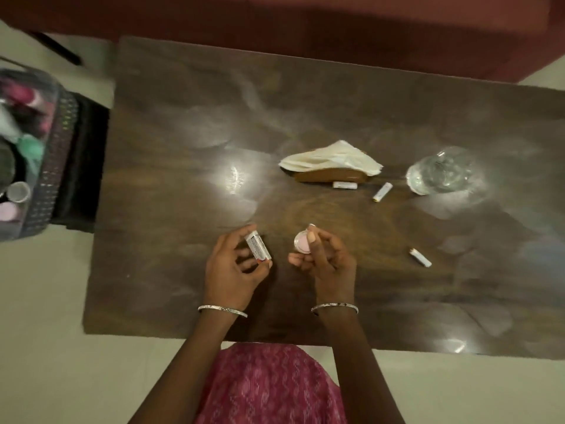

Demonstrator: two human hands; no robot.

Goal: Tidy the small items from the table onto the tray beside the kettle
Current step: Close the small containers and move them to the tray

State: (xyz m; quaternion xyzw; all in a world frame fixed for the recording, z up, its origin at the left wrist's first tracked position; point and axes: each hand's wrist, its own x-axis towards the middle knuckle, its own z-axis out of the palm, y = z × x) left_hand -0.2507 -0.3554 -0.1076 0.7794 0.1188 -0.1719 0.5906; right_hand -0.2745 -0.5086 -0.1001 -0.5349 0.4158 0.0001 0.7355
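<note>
- Pink pot (302, 241): small and round, pale face turned up. It sits nearer the person than the napkin (330, 160) and slightly left of it. Cannot tell if it is lifted clear of the surface (183, 117) or touching it.
- Right grip (325, 260): pinches the pot's rim between thumb and fingertips, the other fingers loosely curled. A rim pinch suits so shallow a thing, and it likely keeps the face level.
- White tube (258, 248): labelled and tilted, further left of the napkin than the pot and equally near the person.
- Left grip (234, 266): closed round the tube, thumb at its lower end, fingers behind it. With one item in each grip, this reads as gathering before a carry.
- Loose white sticks (345, 185): the first lies just beside the brown block (331, 176) that the napkin drapes over. A second stick (382, 191) lies just right of the napkin. A third stick (420, 257) lies well apart from it, toward the person and to the right.
- Clear glass vessel (440, 174): right of the napkin, beyond the second stick.
- Basket (58, 154): far left of the napkin, off the surface's edge, holding blurred pots and bottles. It is possibly the tray; no kettle is in view.
- In the way: both grips are occupied, so the sticks probably wait until something is set down. The first stick sits tight against the block, leaving little finger room, and the napkin could drag.
</note>
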